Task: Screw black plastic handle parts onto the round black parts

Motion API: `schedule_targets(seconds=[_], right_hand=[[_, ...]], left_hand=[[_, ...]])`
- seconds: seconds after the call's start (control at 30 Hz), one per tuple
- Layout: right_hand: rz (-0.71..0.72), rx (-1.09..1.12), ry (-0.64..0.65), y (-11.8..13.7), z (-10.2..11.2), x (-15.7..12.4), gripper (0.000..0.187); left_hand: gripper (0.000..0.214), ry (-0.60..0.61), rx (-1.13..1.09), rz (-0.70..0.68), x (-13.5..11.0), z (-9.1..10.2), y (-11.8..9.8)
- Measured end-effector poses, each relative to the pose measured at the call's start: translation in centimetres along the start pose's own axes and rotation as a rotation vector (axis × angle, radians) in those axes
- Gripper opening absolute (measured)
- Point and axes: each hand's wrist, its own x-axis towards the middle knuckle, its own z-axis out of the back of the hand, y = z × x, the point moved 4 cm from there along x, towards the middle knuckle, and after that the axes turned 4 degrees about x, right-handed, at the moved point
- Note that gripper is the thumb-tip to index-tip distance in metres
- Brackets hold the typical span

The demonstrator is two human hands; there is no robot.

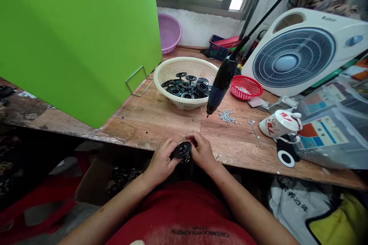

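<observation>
A basket (172, 69) of discs (186, 86) sits behind the hands, screws (228, 116) to its right, a fan (299, 51) beyond.

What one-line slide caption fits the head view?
Left hand and right hand hold a round black plastic part before a cream plastic basket.

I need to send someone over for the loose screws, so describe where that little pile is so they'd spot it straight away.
Start at the big white fan at the right of the wooden table. In front of it sits a small red basket; the pile of screws lies loose on the wood just nearer than that, below the tip of the hanging black screwdriver. It is the only silvery scatter not in a container.
</observation>
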Motion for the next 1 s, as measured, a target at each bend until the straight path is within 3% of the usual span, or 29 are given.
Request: schedule_targets(seconds=[0.17,0.23,0.37,0.53,1.0], right_hand=[[-0.054,0.033,-0.195,-0.7,1.3,0.2,0.006],[-0.092,0.08,-0.234,-1.3,1.7,0.4,0.007],[-0.116,0.143,-0.165,-1.7,1.7,0.8,0.008],[-0.075,0.14,-0.115,-1.3,1.9,0.9,0.005],[-0.11,0.334,0.029,-2.1,2.3,0.6,0.02]], left_hand=[[0.012,-0.228,0.117,-0.007,1.7,0.3,0.2],[0.016,-0.21,0.121,-0.002,2.6,0.3,0.7],[0.037,-0.109,0.163,-0.01,3.1,-0.2,0.8],[0.029,-0.19,0.19,0.021,3.0,-0.7,-0.4],[0.026,-0.043,0.079,0.113,4.9,-0.1,0.4]])
